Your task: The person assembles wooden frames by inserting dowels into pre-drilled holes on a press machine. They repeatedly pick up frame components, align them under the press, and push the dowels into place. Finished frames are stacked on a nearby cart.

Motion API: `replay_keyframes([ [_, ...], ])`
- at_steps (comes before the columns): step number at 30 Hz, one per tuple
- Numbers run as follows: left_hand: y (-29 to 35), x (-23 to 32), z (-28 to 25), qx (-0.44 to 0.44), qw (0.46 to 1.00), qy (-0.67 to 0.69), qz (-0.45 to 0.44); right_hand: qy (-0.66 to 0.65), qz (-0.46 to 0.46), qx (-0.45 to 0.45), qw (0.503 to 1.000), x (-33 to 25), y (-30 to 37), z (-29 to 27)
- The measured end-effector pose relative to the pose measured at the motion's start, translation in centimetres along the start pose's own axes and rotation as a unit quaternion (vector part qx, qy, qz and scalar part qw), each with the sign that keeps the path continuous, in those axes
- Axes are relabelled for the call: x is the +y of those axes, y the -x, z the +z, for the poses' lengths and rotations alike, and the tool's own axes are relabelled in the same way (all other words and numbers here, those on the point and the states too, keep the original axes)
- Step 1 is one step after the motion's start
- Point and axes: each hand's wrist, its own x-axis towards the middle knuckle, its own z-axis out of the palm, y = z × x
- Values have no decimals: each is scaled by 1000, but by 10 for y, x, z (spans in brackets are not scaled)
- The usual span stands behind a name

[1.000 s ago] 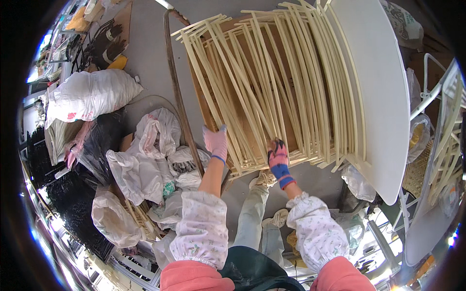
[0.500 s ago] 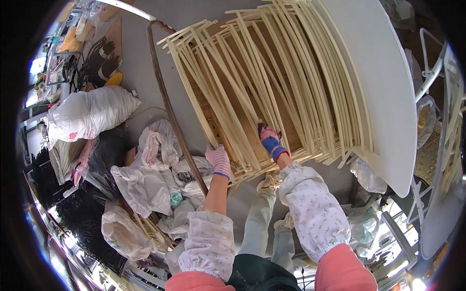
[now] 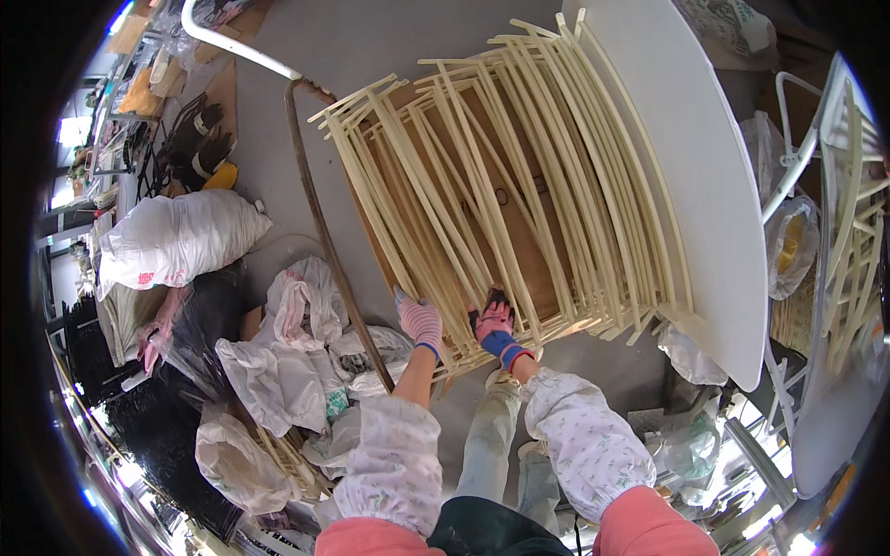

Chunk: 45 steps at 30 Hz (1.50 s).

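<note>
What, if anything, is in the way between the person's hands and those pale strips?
Nothing visible. The left hand is right at the left edge of the pale strips, and the right hand is over their near ends. The bent brown pipe stands to the left of the left hand, not between.

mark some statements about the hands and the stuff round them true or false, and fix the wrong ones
1. The left hand wears a pink-and-white striped knit glove. True.
2. The right hand is bare. False: it wears a pink glove with a blue cuff.
3. Both hands are near the closer ends of the long, thin, cream-coloured strips. True.
4. The smooth white panel stands left of the strips. False: the panel is on their right.
5. A bent brown bar runs left of the strips. True.
</note>
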Motion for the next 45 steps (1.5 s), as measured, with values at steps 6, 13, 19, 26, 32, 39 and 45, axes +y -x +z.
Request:
replay_keyframes([
  [6,2,-10,-9,-37,994,77,62,-88,-30,247,965,17,34,-35],
  [13,11,20,-30,-35,987,77,137,134,-58,238,960,69,4,-86],
  [19,6,31,-24,-63,989,107,85,258,-34,210,942,64,-5,-61],
  [26,37,-9,4,-5,960,279,39,60,-70,259,962,65,12,-66],
  [32,72,-27,-9,-33,926,377,2,90,-148,115,978,47,67,-75],
  [39,102,25,-28,-57,829,556,4,-53,-151,191,968,82,75,-79],
  [45,32,56,4,-57,983,175,1,-85,-125,217,964,126,40,-78],
])
